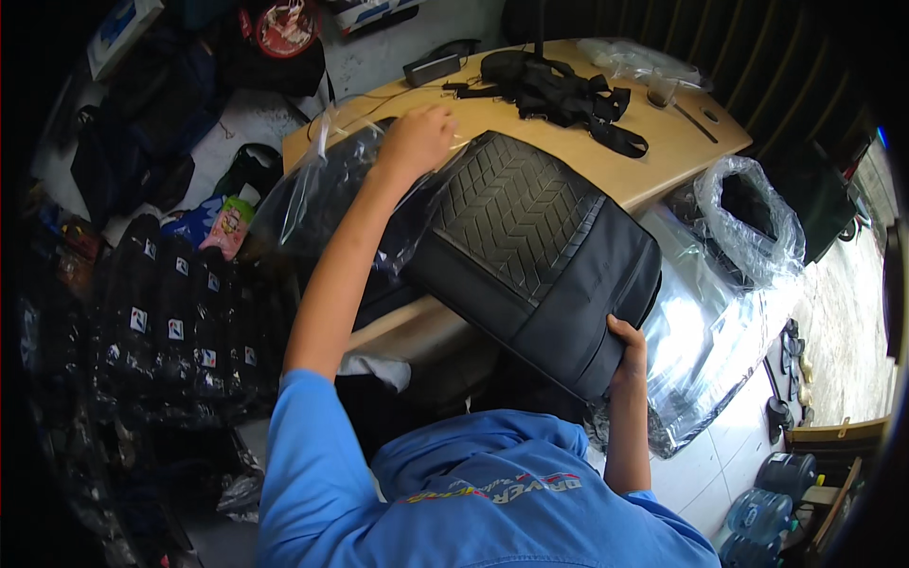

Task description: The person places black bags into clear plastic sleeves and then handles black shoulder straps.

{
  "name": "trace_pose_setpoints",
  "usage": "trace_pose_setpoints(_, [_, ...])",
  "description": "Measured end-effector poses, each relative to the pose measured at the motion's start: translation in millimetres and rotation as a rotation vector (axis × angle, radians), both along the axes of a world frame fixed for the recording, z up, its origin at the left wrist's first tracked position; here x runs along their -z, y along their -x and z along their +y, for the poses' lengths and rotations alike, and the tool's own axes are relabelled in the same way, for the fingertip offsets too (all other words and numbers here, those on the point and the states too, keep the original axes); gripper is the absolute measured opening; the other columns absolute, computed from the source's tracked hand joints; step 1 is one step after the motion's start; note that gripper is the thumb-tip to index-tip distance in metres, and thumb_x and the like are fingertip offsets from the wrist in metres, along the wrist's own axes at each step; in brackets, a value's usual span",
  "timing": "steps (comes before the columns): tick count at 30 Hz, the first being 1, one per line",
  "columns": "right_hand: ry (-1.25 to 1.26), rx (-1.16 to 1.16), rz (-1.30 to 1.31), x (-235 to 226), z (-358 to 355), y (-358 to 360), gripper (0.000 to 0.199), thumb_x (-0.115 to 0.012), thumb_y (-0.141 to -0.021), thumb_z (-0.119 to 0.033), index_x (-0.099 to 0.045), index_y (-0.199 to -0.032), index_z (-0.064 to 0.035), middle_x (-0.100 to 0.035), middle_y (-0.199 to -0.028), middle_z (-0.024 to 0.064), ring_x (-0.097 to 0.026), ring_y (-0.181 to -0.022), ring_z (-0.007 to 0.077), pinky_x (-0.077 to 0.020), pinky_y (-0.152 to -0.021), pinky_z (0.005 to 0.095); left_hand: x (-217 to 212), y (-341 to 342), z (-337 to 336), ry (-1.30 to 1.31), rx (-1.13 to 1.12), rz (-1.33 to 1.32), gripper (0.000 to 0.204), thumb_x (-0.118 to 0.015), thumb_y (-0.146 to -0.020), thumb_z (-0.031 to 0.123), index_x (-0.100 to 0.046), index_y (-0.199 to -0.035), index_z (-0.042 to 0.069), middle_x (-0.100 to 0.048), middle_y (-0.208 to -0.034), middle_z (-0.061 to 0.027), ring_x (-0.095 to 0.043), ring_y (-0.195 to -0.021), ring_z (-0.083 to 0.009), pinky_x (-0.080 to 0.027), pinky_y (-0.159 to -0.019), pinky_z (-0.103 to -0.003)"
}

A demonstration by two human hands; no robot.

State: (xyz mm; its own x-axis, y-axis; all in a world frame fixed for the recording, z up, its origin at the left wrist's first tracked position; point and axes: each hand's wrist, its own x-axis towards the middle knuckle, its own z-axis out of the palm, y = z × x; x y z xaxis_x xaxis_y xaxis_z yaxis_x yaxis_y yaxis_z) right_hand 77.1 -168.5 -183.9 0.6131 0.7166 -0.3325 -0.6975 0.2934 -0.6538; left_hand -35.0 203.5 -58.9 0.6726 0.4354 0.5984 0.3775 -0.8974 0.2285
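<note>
A black backpack with a chevron-patterned panel lies tilted across the near edge of the table. My right hand grips its lower right corner, thumb on top and the other fingers hidden beneath. Clear plastic bag film spreads around the backpack's far left end and over dark material there. My left hand is closed on this film, beside the top of the backpack; its fingertips are partly hidden.
The wooden table carries black straps, a dark box-shaped device, and a clear cup. Plastic-wrapped goods stand at the right. Black wrapped bags are stacked at the left, and large water bottles stand lower right.
</note>
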Motion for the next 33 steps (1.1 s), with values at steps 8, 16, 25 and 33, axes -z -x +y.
trace_pose_setpoints(8, [0.028, -0.006, -0.042, 0.3, 1.3, -17.1, 0.049, -0.061, -0.07, -0.001, -0.048, -0.115, 0.0102, -0.061, -0.1, 0.0198, -0.065, -0.083, 0.0284, -0.0555, -0.077, 0.0369, 44.6, -60.6, 40.1, 0.23, 0.069, 0.313, 0.049, -0.038, -0.093, 0.035, -0.063, -0.089, -0.007, -0.061, -0.087, -0.0294, -0.058, -0.086, -0.0459, -0.045, -0.08, -0.047])
trace_pose_setpoints(16, [0.057, -0.088, -0.079, -10.6, 6.3, -35.3, 0.047, -0.06, -0.07, 0.0, -0.048, -0.114, 0.011, -0.062, -0.098, 0.0195, -0.066, -0.081, 0.0265, -0.0559, -0.076, 0.0351, 47.6, -69.9, 44.5, 0.314, 0.024, 0.23, 0.046, -0.04, -0.092, 0.033, -0.065, -0.088, -0.007, -0.06, -0.09, -0.031, -0.058, -0.089, -0.0451, -0.045, -0.083, -0.047])
trace_pose_setpoints(25, [0.007, -0.128, -0.138, -17.9, 16.4, -41.8, 0.047, -0.059, -0.069, 0.001, -0.047, -0.114, 0.0123, -0.062, -0.097, 0.0208, -0.066, -0.079, 0.0272, -0.0574, -0.071, 0.0346, 43.8, -67.3, 54.9, 0.266, -0.007, 0.215, 0.044, -0.045, -0.09, 0.034, -0.064, -0.084, -0.005, -0.061, -0.084, -0.0296, -0.061, -0.084, -0.0424, -0.046, -0.079, -0.046])
trace_pose_setpoints(33, [-0.009, -0.111, -0.152, -14.4, 15.2, -45.4, 0.049, -0.059, -0.07, 0.0, -0.046, -0.116, 0.0114, -0.061, -0.098, 0.0204, -0.066, -0.079, 0.0259, -0.0572, -0.071, 0.0342, 10.5, -70.2, 39.2, 0.408, -0.163, 0.451, 0.03, -0.061, -0.077, 0.025, -0.066, -0.073, -0.004, -0.064, -0.066, -0.0189, -0.065, -0.06, -0.0266, -0.051, -0.059, -0.037])
